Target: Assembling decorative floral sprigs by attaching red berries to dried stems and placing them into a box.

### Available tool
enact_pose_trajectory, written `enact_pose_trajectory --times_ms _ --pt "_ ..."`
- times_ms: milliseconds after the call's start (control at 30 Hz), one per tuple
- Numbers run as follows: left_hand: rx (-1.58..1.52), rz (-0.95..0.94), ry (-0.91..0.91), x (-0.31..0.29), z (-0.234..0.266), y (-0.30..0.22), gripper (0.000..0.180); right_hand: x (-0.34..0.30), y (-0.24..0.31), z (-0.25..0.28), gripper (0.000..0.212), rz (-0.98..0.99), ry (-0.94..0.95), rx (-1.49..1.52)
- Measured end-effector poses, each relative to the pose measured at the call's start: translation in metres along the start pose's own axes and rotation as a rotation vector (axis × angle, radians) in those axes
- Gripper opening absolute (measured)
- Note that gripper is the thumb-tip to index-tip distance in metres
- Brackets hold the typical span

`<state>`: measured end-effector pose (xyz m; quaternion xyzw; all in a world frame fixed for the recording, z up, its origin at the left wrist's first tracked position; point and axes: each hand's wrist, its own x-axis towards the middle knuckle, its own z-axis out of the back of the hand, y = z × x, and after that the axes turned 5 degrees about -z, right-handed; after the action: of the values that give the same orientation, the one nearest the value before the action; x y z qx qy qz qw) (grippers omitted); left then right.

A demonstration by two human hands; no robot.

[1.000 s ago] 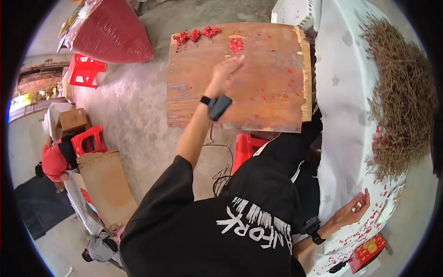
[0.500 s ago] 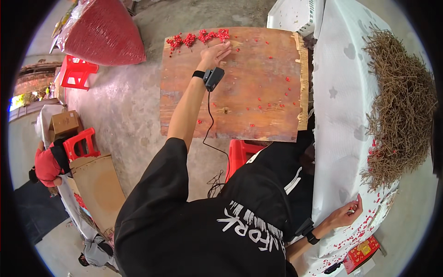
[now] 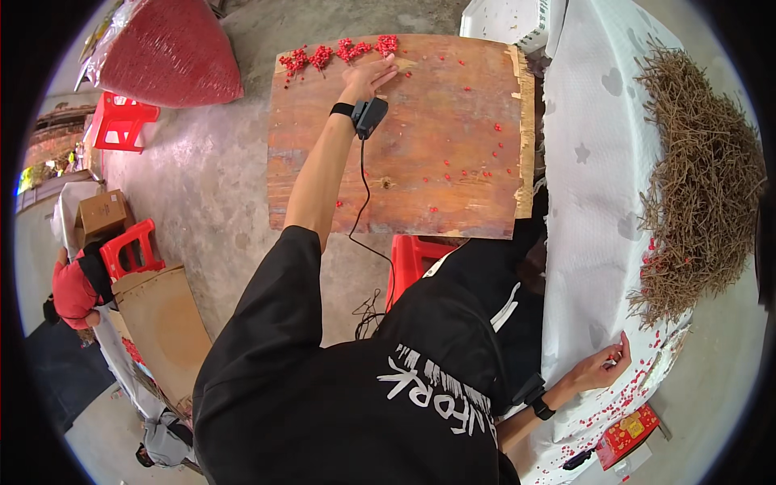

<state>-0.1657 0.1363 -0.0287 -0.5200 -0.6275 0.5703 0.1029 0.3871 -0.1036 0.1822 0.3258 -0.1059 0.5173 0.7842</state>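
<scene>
My left hand (image 3: 369, 76) reaches to the far side of a wooden board (image 3: 323, 162), its fingers stretched out and open. Its fingertips lie just below the rightmost of several small bunches of red berries (image 3: 351, 50), lined up along the board's far left edge. Whether they touch that bunch, I cannot tell. At the lower right, my right hand (image 3: 596, 369) hovers over or rests on a white-covered table (image 3: 586, 242), fingers loosely bent and apart, with no object visible in it. Loose red berries (image 3: 598, 416) are scattered beside that hand.
A heap of brown twigs (image 3: 703, 186) lies on the white table. Beyond the board stands a white foam box (image 3: 505, 20). A large red sack (image 3: 174, 56), red stools (image 3: 125, 121) and a cardboard sheet (image 3: 166, 315) are leftward, where a person in red (image 3: 75, 291) works.
The whole view has shifted slightly, so the board and bunches appear a little higher and further left. Both hands keep nearly the same place and pose.
</scene>
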Motion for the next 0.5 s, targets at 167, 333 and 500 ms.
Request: enact_pose_trajectory --times_ms 167,333,500 --pt "-0.036 -0.007 -0.052 -0.019 0.005 0.005 0.030 0.000 -0.001 -0.002 0.019 0.037 -0.005 0.016" --pt "0.062 -0.109 -0.072 -0.102 -0.021 0.036 0.035 -0.003 0.001 0.009 0.018 -0.085 -0.042 -0.072" --pt "0.342 -0.296 0.053 -0.227 -0.085 0.025 0.025 0.006 0.007 -0.003 0.025 -0.019 -0.026 0.054"
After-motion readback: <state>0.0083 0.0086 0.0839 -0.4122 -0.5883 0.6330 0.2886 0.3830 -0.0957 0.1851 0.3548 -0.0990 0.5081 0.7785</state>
